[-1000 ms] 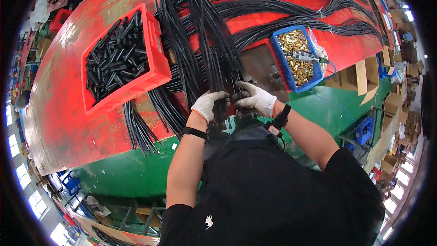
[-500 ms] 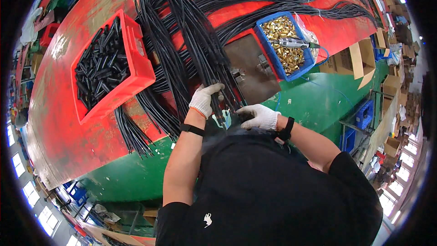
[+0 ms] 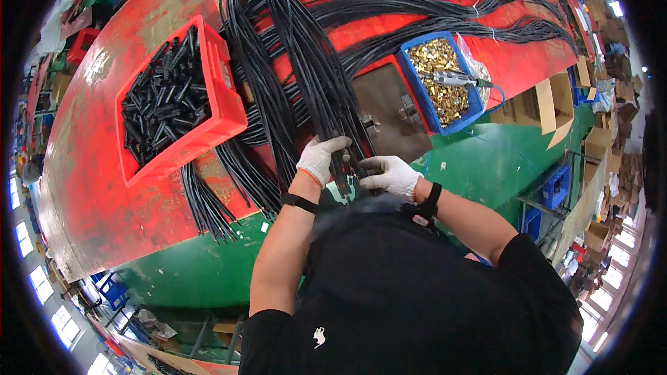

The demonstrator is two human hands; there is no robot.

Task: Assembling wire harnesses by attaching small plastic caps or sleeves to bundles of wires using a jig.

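A thick bundle of black cables (image 3: 316, 76) runs down the table toward me. My left hand (image 3: 321, 158), in a white glove, is closed round the lower end of this bundle. From the right, my gloved right hand (image 3: 390, 174) has its fingers bent against the same cable ends, with darkened fingertips. Whether it pinches a single cable is too small to make out. The cable tips hang between my hands, just in front of my black shirt. A second bundle of black cables (image 3: 260, 83) lies to the left of my left hand.
A red bin (image 3: 233, 114) of black ribbed sleeves stands at left. At right, a blue bin (image 3: 455, 125) holds brass fittings, with a metal air tool (image 3: 451, 78) on top. Between lies a brown metal plate (image 3: 389, 111). Tied cable bundles (image 3: 417, 10) stretch across the back; an open cardboard box (image 3: 545, 104) stands far right.
My right hand has moved slightly left and closer to the cable ends, its fingers now against them. My left hand keeps its hold. The whole view has shifted a little.
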